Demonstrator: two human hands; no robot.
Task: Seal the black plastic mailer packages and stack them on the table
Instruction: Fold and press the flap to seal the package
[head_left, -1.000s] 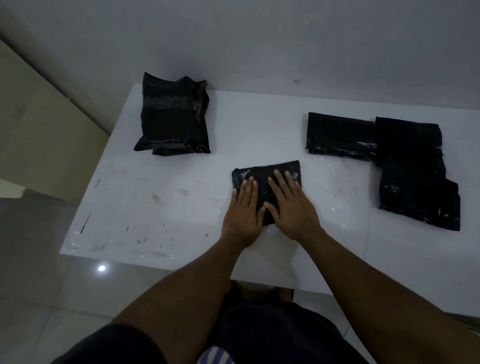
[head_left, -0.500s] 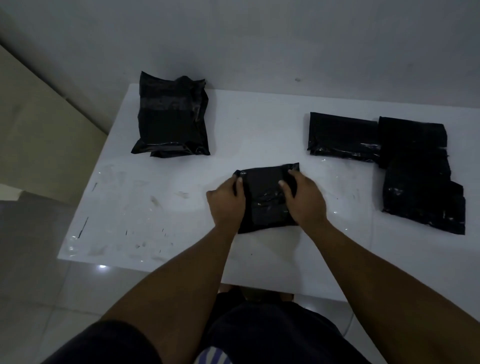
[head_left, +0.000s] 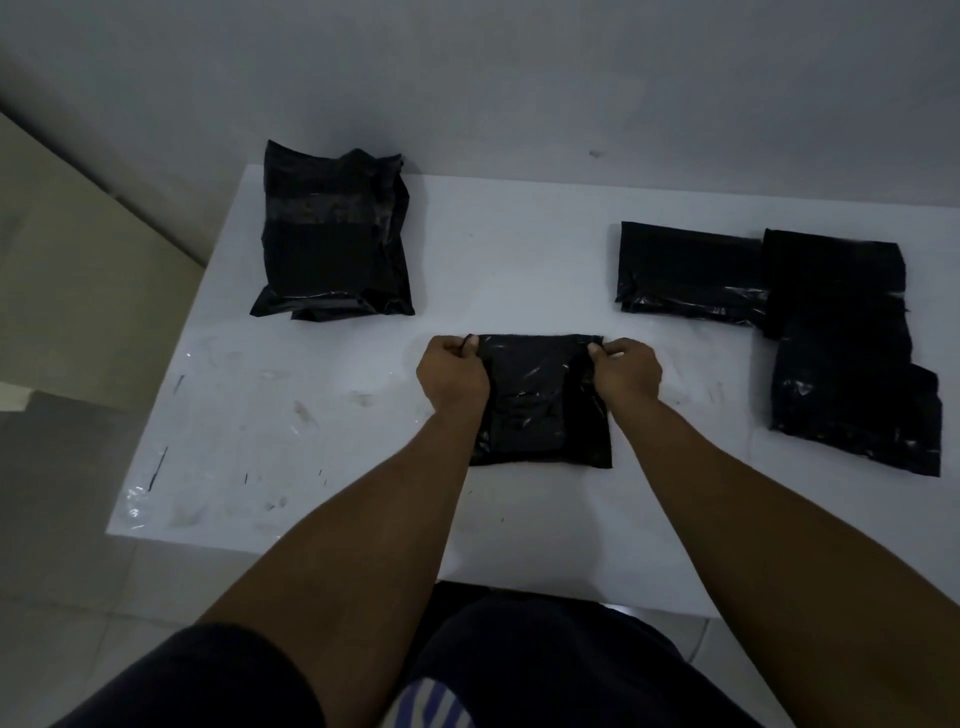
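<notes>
A black plastic mailer (head_left: 540, 405) lies flat in the middle of the white table (head_left: 519, 260). My left hand (head_left: 454, 371) pinches its far left corner and my right hand (head_left: 626, 371) pinches its far right corner. A stack of black mailers (head_left: 332, 234) sits at the back left of the table. On the right lie other black mailers, one (head_left: 691, 267) at the back and overlapping ones (head_left: 852, 353) nearer the right edge.
A grey wall runs behind the table. Pale tiled floor lies to the left and below the table's front edge (head_left: 311, 540). The tabletop carries scuff marks at the left front. My dark-clothed lap (head_left: 519, 665) is under the front edge.
My hands went from pressing flat on the middle mailer to gripping its sides, then slid up to its far corners. The mailer now looks unfolded and longer toward me.
</notes>
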